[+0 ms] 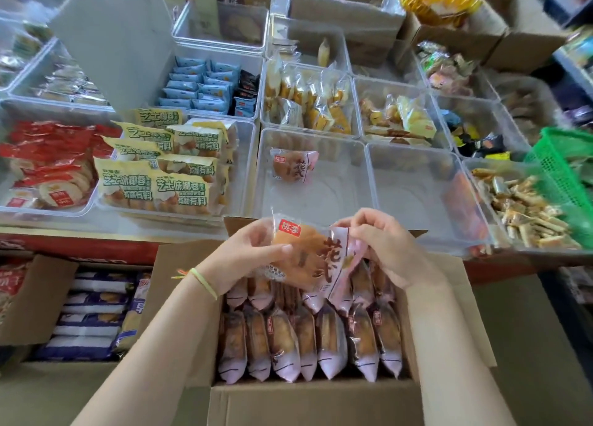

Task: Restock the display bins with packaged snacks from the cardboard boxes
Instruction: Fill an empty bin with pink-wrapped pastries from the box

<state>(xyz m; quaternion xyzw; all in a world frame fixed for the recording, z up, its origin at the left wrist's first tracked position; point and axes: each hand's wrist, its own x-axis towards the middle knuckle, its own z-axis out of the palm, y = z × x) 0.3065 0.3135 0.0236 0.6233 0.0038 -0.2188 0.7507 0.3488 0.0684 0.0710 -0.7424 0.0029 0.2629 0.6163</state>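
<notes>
Both hands hold one pink-and-clear bread packet [308, 255] above the open cardboard box [314, 400]. My left hand [247, 252] grips its left side, thumb on the front. My right hand [388, 246] pinches its upper right edge. Several more of the same packets [308, 342] stand in rows inside the box. Just beyond it is a clear display bin [353, 198] with a single matching packet [293, 165] lying at its back left.
A clear bin [423, 194] stands to the right, a bin of yellow-green packets [167, 169] and red packets [48, 162] to the left. A green basket [564, 169] sits at far right. A second box with blue-white packets [90, 316] is at the lower left.
</notes>
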